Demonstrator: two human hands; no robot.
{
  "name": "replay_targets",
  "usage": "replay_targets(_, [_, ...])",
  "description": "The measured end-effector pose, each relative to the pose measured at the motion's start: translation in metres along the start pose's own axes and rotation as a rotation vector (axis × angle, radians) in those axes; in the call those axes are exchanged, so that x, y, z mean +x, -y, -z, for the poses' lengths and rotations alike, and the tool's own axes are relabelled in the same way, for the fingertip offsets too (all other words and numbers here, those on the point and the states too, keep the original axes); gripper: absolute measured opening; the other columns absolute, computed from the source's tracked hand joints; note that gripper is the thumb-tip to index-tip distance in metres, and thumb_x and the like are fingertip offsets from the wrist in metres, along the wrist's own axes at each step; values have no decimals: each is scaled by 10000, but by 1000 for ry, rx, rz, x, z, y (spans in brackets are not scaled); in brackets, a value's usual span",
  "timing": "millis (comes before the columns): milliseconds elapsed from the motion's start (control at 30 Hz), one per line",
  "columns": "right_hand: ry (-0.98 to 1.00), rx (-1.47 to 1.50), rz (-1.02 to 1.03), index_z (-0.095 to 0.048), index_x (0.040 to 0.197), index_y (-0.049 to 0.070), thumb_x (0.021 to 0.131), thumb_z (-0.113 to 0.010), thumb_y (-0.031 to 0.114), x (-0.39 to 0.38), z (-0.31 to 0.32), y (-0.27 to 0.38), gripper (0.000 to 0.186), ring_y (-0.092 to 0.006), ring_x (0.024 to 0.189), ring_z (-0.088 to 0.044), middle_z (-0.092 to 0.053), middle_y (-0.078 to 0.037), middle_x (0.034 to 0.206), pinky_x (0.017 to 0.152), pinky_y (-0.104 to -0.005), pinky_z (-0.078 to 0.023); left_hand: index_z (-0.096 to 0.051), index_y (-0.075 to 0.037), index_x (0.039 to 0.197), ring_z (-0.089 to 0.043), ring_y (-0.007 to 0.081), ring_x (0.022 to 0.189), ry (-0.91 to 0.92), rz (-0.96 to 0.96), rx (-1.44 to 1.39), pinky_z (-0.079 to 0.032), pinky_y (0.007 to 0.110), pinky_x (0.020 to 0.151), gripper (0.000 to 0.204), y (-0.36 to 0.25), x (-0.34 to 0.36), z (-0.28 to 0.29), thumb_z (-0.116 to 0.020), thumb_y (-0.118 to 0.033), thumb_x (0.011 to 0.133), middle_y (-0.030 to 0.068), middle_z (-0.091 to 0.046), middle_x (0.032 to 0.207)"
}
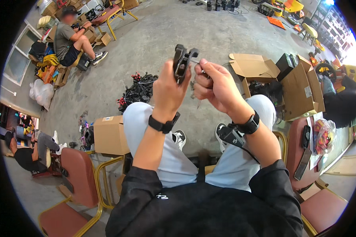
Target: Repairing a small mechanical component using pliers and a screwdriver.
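My left hand (169, 89) is raised in front of me, its fingers wrapped round a black plastic part (181, 63) with a forked upper end and a slot down its middle. Close beside it, my right hand (216, 83) is curled round a thin metal rod (195, 61). The rod's tip points left at the black part; whether they touch I cannot tell. Below the right fingers a thin pointed end hangs down. Most of the rod is hidden in the fist, so its kind does not show.
A pile of black parts with red bits (140, 90) lies on the floor left of my knees. An open cardboard box (254, 65) with black items stands at right, a closed box (108, 135) at left. Red-brown chairs (79, 175) flank me. A seated person (69, 39) works far left.
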State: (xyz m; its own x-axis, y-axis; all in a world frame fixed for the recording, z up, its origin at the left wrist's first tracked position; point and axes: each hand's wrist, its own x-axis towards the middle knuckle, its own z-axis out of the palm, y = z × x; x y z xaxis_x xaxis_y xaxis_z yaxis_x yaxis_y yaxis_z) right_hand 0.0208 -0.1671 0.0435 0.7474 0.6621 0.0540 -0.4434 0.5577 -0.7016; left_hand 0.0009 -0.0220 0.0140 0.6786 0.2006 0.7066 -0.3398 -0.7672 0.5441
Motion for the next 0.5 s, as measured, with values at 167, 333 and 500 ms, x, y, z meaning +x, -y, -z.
replay_targets(167, [-287,-1140,572,-464,852,14,916,-506,127,-28,-10,0,137,-239,511,-494,-520,-109,613,514,-333,-408,-475,-58,979,-611,316,586,53,-21,-266,-464,369,487,275,-22,-7,-3,-616,-265,867,130,-613,728])
replay_targets(333, [-106,-1819,991,-483,823,42,802,-574,56,-62,-21,12,94,-317,639,-551,-558,-118,695,581,-402,-445,-457,-43,973,-596,158,540,121,192,-727,-465,285,478,265,-61,-39,15,-577,-270,906,62,-594,703])
replay_targets(500, [-230,-1784,808,-468,772,37,879,-547,163,-103,-48,0,184,-361,522,-541,-518,-169,544,471,-431,-421,-442,-37,990,-551,126,496,240,644,-1233,-480,268,429,250,-107,-81,37,-545,-255,923,44,-523,700])
